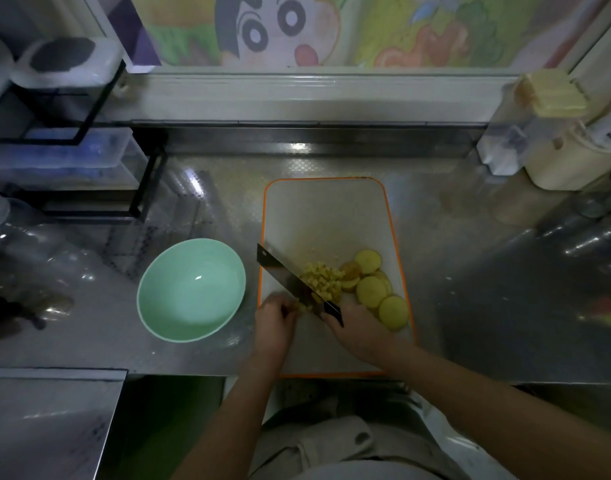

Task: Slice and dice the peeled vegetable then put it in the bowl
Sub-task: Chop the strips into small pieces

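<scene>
Head view: a person dices a yellow vegetable on an orange-rimmed cutting board (324, 209).
The right hand (357, 336) is wrapped round the dark handle of a knife (290, 275), whose blade runs up and to the left across the board. The left hand (274, 323) curls its fingers onto a few small vegetable pieces (302, 306) just against the blade. A diced pile (326, 277) lies right of the blade, with round slices (371, 289) overlapping beside it. The green bowl (193, 292) stands on the steel counter (470, 271) just left of the board.
</scene>
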Demonstrator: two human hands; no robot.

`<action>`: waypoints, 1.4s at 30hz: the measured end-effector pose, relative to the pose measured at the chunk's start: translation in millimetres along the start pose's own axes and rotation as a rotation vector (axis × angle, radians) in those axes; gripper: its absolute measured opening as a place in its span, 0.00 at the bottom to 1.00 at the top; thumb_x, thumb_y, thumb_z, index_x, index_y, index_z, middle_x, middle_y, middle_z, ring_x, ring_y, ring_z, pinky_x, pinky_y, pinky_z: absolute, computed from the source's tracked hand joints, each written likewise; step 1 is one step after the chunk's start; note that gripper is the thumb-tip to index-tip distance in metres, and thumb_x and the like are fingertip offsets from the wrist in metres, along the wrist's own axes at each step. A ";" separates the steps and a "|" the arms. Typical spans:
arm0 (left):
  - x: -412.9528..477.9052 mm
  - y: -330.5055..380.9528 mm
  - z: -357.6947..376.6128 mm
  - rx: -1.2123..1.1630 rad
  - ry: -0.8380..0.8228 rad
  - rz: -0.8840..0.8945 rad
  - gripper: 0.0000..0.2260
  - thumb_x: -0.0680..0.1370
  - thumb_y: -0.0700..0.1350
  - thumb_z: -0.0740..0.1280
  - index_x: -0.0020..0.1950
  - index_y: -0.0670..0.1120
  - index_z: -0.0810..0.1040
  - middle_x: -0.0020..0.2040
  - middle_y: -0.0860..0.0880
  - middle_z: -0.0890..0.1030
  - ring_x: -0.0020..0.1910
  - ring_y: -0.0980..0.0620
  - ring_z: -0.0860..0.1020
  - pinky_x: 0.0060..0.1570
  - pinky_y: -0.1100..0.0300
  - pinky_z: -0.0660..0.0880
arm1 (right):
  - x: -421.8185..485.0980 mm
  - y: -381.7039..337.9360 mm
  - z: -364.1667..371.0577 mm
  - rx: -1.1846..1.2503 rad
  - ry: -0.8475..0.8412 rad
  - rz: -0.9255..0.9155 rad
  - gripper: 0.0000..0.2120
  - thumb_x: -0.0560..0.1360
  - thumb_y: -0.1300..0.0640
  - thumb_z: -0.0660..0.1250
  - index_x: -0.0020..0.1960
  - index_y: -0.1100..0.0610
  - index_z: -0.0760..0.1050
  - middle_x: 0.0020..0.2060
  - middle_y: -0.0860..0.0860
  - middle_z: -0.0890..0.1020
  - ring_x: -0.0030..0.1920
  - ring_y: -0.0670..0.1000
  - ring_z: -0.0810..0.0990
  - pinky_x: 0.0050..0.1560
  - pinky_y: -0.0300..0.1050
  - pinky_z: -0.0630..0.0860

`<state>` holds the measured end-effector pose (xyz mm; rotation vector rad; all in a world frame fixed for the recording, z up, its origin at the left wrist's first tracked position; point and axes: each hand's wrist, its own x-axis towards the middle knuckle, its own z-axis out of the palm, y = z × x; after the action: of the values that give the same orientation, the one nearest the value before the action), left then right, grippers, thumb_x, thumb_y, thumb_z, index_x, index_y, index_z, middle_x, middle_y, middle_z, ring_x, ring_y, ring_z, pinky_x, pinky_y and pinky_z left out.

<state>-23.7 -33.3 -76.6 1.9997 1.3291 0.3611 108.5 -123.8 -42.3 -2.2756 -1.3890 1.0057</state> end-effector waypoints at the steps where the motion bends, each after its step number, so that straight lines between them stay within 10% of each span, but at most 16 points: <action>1: 0.1 0.8 -1.0 0.002 -0.003 0.007 0.03 0.70 0.33 0.69 0.43 0.37 0.80 0.44 0.41 0.80 0.45 0.45 0.77 0.42 0.65 0.64 | 0.0 0.5 0.5 -0.003 0.003 0.000 0.19 0.81 0.51 0.58 0.32 0.49 0.59 0.27 0.45 0.65 0.25 0.42 0.63 0.24 0.36 0.55; 27: 9.4 5.2 4.4 0.031 -0.026 0.041 0.05 0.73 0.38 0.67 0.47 0.40 0.81 0.47 0.43 0.77 0.40 0.54 0.71 0.40 0.70 0.61 | -5.4 0.3 -6.5 0.076 0.069 0.085 0.14 0.79 0.48 0.59 0.44 0.58 0.67 0.28 0.47 0.67 0.27 0.44 0.65 0.25 0.38 0.59; 42: 6.0 4.5 4.1 0.080 -0.032 0.037 0.07 0.74 0.36 0.66 0.48 0.40 0.83 0.48 0.43 0.79 0.46 0.47 0.77 0.42 0.70 0.62 | -7.5 -10.9 -0.5 0.013 0.037 0.108 0.19 0.80 0.48 0.58 0.32 0.52 0.62 0.35 0.55 0.75 0.33 0.52 0.73 0.25 0.39 0.61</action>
<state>-15.6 -30.7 -77.3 2.0897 1.3072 0.2962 99.5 -124.8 -32.7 -2.3689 -1.2537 0.9967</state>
